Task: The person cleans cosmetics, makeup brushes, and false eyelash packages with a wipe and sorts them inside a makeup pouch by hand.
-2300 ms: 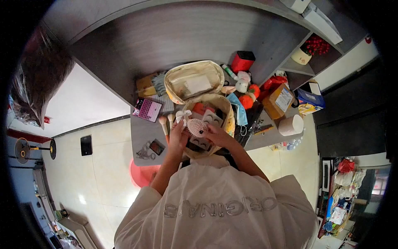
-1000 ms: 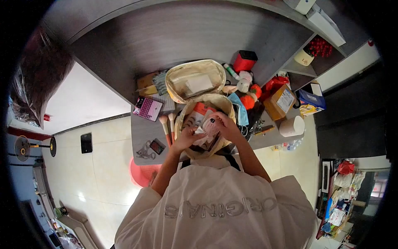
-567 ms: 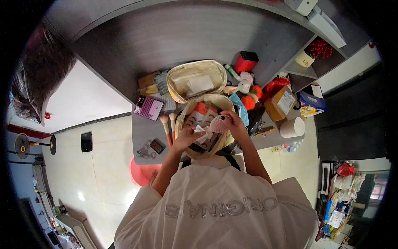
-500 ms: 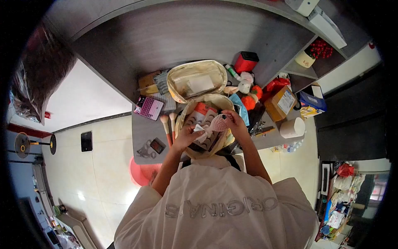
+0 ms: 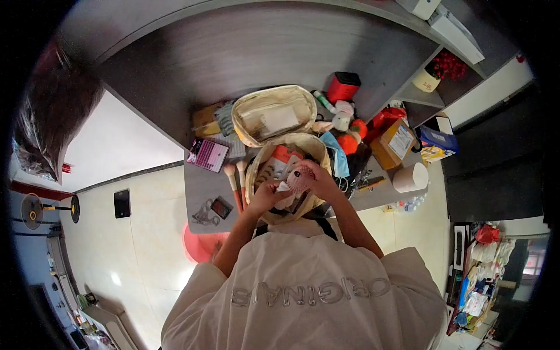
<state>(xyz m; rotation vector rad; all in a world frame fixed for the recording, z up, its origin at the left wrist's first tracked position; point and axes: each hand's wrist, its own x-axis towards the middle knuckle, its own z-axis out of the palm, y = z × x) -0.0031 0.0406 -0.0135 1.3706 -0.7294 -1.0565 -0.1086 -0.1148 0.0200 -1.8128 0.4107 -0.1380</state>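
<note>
**A Big Table Is Holding Lots of Things**

An open cream bag (image 5: 255,170) is sitting on the table (image 5: 201,186), its lid (image 5: 251,123) leaning back. Two brushes (image 5: 230,170) are lying near its left side. The right hand (image 5: 319,179) is hovering over the bag, its grip clamping a pink knitted toy (image 5: 298,183). The left hand (image 5: 267,195) is pinching a small white bit (image 5: 283,186) beside the toy.

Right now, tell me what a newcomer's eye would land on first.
Probably the pink crocheted toy, held between the left hand and the right hand over the open cream-lined bag on the desk. Likely next: the red-and-black box at the desk's back, then the red berries in the cream pot, on a shelf at upper right.
</note>
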